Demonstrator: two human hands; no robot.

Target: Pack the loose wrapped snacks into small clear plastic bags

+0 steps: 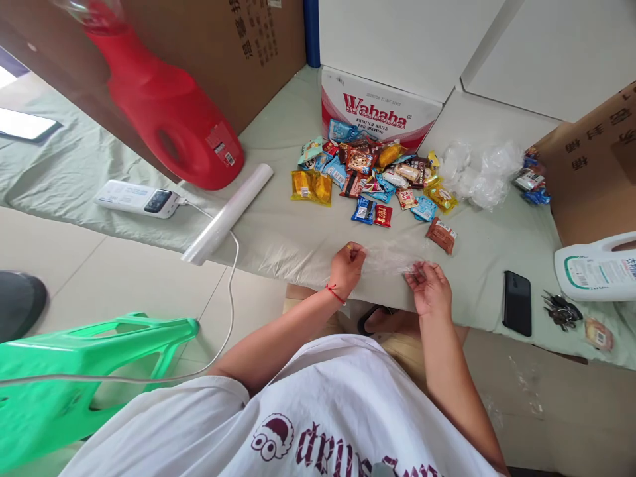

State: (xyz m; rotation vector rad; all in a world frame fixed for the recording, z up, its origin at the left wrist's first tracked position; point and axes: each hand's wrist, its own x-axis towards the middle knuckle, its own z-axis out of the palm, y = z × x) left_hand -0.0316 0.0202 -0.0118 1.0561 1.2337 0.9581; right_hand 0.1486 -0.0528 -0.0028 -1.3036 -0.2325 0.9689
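Between my two hands stretches a clear plastic bag, thin and see-through, just above the front edge of the cloth-covered surface. My left hand, with a red string on its wrist, pinches the bag's left end. At the right end, my right hand holds the plastic between thumb and fingers, palm partly turned up. A brown wrapped snack lies just beyond my right hand. Behind the bag is a pile of colourful wrapped snacks, with a blue packet and a red packet at its front.
A roll of clear plastic, a white power bank with a cable and a red jug are left. Crumpled clear bags, a phone, keys and a white bottle are right. A Wahaha box stands behind.
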